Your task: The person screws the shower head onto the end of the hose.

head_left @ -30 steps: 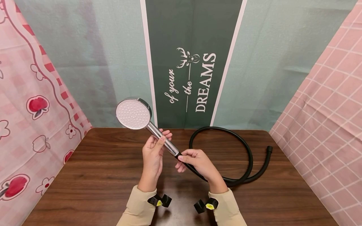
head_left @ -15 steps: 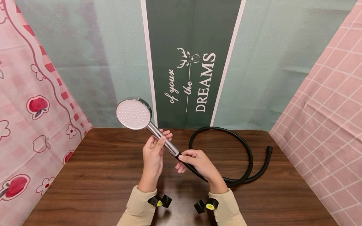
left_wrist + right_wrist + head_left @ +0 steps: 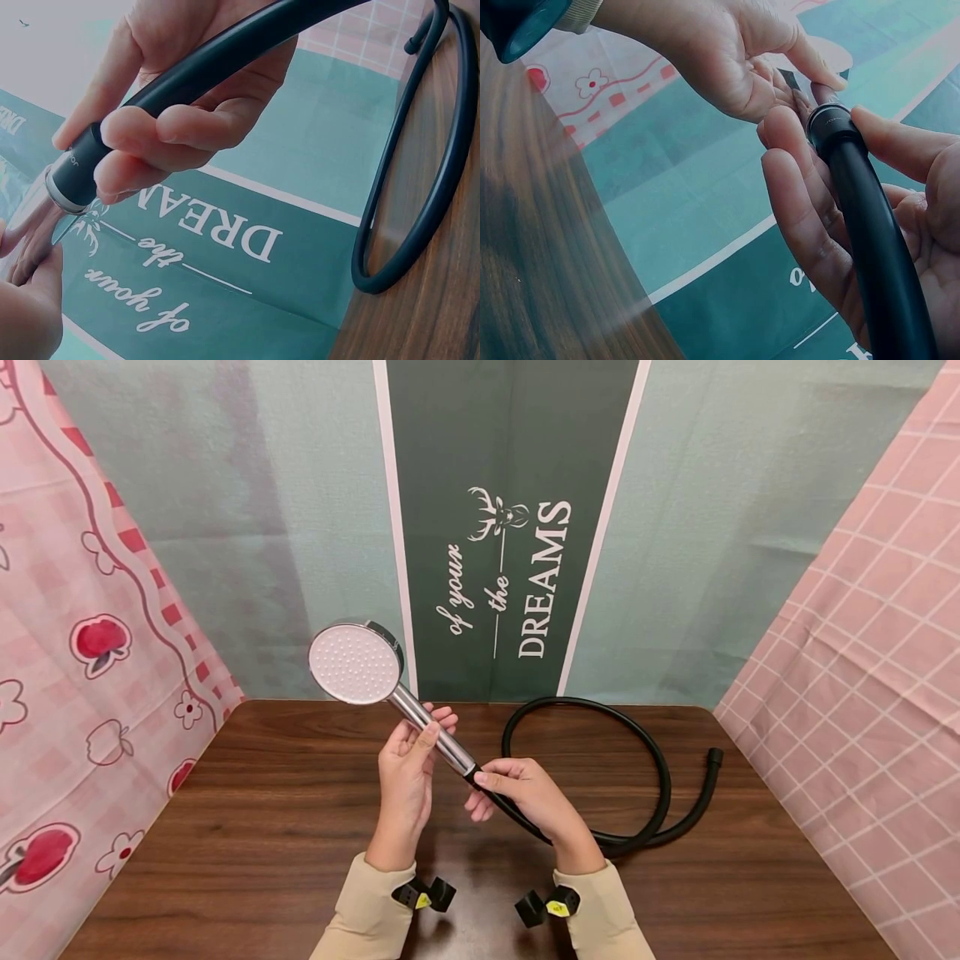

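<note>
A chrome shower head (image 3: 355,663) with a round white nozzle face is held tilted above the table, its face toward the head camera. My left hand (image 3: 407,777) grips its chrome handle (image 3: 452,749), thumb laid over the front. At the handle's lower end sits the black connector (image 3: 78,166) of a black hose (image 3: 660,758). My right hand (image 3: 521,789) pinches that connector between thumb and fingers, right below the chrome end. In the right wrist view the hose (image 3: 881,262) runs down past the right palm.
Beyond the right hand the hose loops over the brown wooden table (image 3: 247,827), its free end (image 3: 716,757) lying at the right. A green cloth (image 3: 517,427) with white lettering hangs behind. Pink patterned cloths (image 3: 862,677) flank both sides. Small black cameras are strapped to both wrists.
</note>
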Demonstrator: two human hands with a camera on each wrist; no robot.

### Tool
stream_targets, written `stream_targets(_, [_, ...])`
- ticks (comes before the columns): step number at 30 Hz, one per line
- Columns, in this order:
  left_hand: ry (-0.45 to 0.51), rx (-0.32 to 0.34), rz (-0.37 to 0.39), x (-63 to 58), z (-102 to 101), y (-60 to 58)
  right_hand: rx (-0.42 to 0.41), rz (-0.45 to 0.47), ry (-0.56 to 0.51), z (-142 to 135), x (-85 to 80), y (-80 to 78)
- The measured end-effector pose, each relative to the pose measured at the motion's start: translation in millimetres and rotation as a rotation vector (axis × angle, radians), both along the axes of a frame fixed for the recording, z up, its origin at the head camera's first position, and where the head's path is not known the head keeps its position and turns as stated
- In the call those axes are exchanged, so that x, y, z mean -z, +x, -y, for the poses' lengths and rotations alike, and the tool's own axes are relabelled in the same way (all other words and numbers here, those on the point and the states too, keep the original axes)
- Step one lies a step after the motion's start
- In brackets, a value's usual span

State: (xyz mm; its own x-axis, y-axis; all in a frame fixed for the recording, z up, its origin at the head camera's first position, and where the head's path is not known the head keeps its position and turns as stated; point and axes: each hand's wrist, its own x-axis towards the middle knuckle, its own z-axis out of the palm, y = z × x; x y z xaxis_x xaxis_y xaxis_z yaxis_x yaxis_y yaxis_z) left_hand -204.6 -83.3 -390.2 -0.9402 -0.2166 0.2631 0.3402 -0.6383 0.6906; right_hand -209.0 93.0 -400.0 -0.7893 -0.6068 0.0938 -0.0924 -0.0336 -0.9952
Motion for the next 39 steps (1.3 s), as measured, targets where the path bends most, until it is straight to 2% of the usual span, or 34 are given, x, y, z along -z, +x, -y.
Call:
stream_targets(16, [0.001,0.005,0.016,1.2,-0.3,-1.6,-0.027,0.036,-0.017,-0.6,2.1,-2.1])
stream_targets(27, [-0.016,0.009,0.0,1.4,0.7,-0.3,-0.063,0.058,-0.039,-0.9,2.7,-3.3])
stream_targets(39, [-0.005,0.009,0.004,1.6,2.3,-1.7,-0.02,0.048,-0.011,0.4,-1.8,0.3])
